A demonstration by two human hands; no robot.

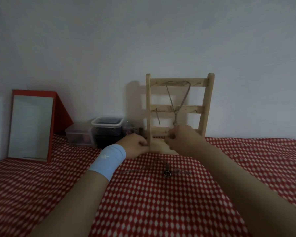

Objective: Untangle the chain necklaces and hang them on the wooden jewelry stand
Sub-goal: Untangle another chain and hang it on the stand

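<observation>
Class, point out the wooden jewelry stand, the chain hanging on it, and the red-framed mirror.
wooden jewelry stand (207, 103), head view, right upright post.
hanging chain (170, 100), head view, left strand.
red-framed mirror (31, 125), head view, middle of the glass.

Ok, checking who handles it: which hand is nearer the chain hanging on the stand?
Right. The right hand sits just below the lower end of the hanging chain; the left hand holds the left post of the stand.
</observation>
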